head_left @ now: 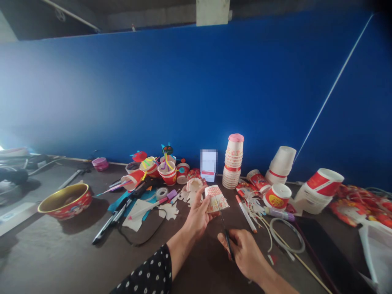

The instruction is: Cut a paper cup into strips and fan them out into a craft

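Observation:
My left hand (pixel 197 214) grips a white paper cup (pixel 216 199) with a red and yellow print, tilted over on its side above the table. In my right hand (pixel 245 251) is a pair of dark scissors (pixel 225 230), fingers wrapped round the handles. The blades point up and away from me and meet the cup's lower right edge. Behind the cup, a phone (pixel 208 163) with a lit screen stands against the wall. Cut white paper (pixel 194 188) with a scalloped edge lies just left of the cup.
A stack of paper cups (pixel 232 171) rises behind my hands. More cup stacks (pixel 281 161) stand at the right. A gold-lined red bowl (pixel 65 204) sits left. Decorated cups (pixel 168 173), a marker (pixel 245 214), a tape roll (pixel 162 192) and a tripod (pixel 113 220) crowd the table.

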The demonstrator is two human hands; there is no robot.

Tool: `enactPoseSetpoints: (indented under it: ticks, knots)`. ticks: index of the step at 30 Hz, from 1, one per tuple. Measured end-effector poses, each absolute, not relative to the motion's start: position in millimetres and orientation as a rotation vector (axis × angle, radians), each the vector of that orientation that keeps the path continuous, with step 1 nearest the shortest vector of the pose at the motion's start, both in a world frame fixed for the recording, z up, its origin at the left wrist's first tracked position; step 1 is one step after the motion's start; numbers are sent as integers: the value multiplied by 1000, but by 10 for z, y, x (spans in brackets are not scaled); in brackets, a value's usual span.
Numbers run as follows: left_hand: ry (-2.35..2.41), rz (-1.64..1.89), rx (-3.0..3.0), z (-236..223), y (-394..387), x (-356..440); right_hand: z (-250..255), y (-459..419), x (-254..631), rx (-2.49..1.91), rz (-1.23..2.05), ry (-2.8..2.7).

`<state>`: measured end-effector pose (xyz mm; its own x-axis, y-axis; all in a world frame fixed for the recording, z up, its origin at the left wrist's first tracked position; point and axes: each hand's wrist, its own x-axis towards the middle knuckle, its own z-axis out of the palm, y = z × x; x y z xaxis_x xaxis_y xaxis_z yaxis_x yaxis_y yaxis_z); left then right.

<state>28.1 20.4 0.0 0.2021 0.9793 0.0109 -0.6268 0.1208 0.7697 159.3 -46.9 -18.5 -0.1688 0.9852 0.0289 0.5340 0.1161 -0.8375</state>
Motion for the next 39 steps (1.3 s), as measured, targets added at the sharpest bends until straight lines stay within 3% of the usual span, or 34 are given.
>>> enactPoseSetpoints:
  ticks: [39]
  knots:
    - [573,1212,774,-50,154,339,-161,-456,1587,-1419,998,-1699]
